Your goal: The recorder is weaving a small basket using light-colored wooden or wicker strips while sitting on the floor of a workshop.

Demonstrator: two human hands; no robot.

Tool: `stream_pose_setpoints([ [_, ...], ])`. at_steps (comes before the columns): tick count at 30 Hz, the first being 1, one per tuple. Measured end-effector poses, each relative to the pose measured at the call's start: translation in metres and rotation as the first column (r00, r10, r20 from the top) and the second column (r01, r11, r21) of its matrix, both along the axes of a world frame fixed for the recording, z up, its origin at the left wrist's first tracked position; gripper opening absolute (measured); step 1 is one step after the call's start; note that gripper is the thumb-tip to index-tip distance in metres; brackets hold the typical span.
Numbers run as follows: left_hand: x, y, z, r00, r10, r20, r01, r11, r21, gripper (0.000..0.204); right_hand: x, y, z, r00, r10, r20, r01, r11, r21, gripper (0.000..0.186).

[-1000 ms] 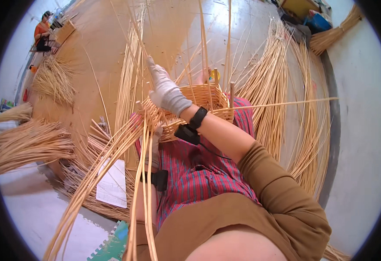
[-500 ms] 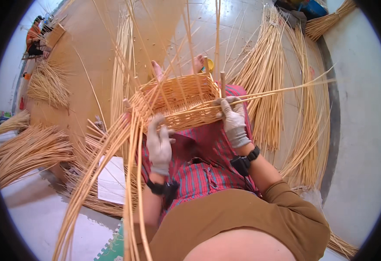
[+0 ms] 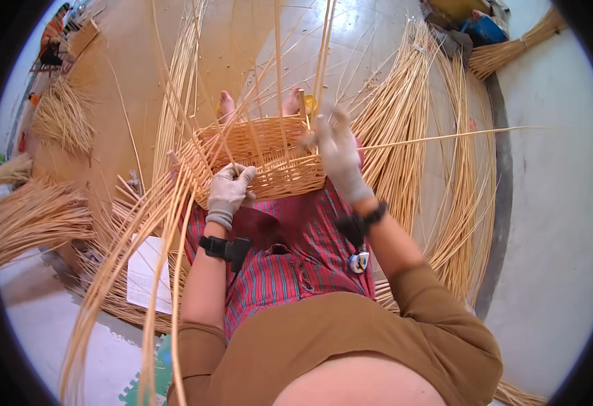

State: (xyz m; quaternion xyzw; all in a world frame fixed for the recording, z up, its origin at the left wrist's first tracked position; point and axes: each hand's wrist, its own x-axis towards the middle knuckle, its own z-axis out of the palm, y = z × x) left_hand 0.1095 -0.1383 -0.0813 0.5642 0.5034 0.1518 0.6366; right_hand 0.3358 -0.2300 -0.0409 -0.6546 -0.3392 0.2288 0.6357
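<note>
Got woven basket point(image 3: 286, 177) across striped cloth point(image 3: 269, 281) on lap, long axis approx. L–R, mouth up, just fwd of L hand point(image 3: 230, 189) and L of R hand point(image 3: 340, 159). With L hand, narrow pinch on near rim, L of ctr. With R hand, fingers up by R end, nearer there than L; can't tell grip b/c of blur. Beyond, tall stakes point(image 3: 279, 68) up past far wall; off L end, long canes point(image 3: 146, 220) trailing lower L. Most open room: nearside, over cloth.
</note>
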Motion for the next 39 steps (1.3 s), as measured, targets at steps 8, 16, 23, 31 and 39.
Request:
stream_pose_setpoints([
  [8,0.035,0.013,0.031,0.918,0.109,-0.382,0.126,0.832,0.540,0.069,-0.015,-0.072,-0.030,0.900,0.020,-0.436,0.027,0.995,0.101,0.017],
  [16,0.060,-0.027,0.036,0.951,-0.122,0.284,-0.089,0.771,0.631,0.023,0.036,-0.113,-0.012,0.844,-0.216,-0.491,0.323,0.935,0.144,0.016],
  [23,0.102,-0.057,0.020,0.995,-0.072,0.067,0.065,0.994,0.090,0.023,0.045,0.014,0.058,0.745,-0.010,0.667,-0.077,0.992,0.100,0.014],
  [31,0.100,-0.061,0.022,0.978,0.018,0.206,-0.062,0.976,0.207,0.021,0.099,-0.061,-0.040,0.849,-0.480,-0.221,0.378,0.843,-0.382,0.021],
  [39,0.099,-0.082,0.013,0.905,-0.258,-0.338,0.398,0.233,0.887,0.101,0.105,-0.075,-0.062,0.899,-0.338,-0.278,0.326,0.941,-0.087,0.015],
])
